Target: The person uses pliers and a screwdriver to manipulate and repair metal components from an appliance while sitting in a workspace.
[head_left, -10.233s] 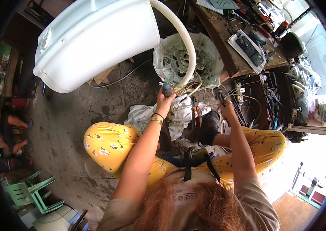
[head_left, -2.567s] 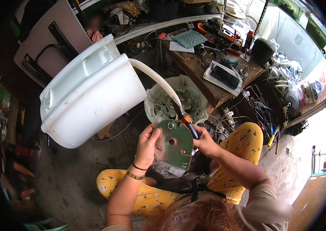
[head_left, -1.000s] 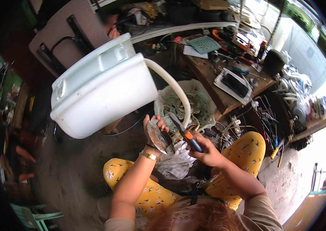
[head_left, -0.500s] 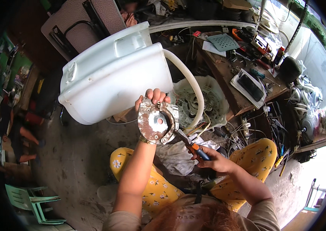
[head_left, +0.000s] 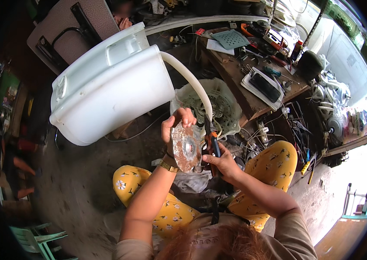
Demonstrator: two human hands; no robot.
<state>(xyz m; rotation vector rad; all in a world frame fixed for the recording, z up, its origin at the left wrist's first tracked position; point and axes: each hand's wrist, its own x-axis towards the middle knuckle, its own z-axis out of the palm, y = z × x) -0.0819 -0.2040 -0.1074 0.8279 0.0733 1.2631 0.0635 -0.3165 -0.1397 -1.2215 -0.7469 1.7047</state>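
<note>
Tilted now, rusty disc (head_left: 186,147) fronts mesh basket (head_left: 229,110) of wires

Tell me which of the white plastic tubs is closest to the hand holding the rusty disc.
The perforated round tub just behind the left hand and its rusty disc. The big smooth-walled tub lies on its side farther left.

Your left hand (head_left: 175,130) covers the rusty disc's (head_left: 186,148) far rim; your right hand (head_left: 223,164) hides the orange-handled tool's (head_left: 211,145) grip; bench clutter too small to tell.
</note>
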